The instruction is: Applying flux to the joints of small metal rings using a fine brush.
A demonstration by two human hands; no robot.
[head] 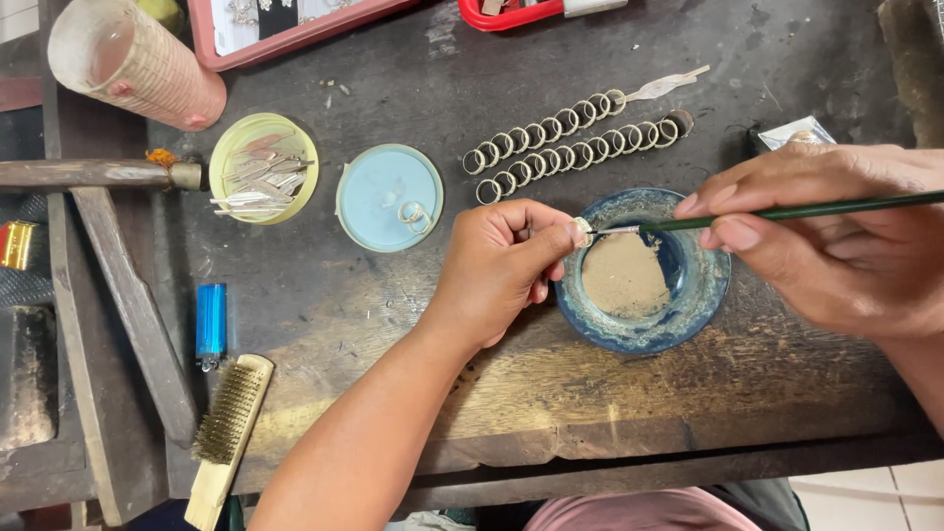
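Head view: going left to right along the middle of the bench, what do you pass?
Blue lighter → yellow lid of metal strips → light blue lid → left hand pinching a small ring → blue dish → right hand holding a green brush.

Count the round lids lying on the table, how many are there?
2. A yellow lid holding thin metal strips lies left, and a light blue lid holding small rings lies beside it, right. None seem hidden.

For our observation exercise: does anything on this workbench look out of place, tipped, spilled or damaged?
One thing: the ribbed pink cup at the top left lies on its side, empty as far as shows. The wooden bench is stained and worn. The rows of rings, both lids and the blue bowl sit orderly, nothing spilled.
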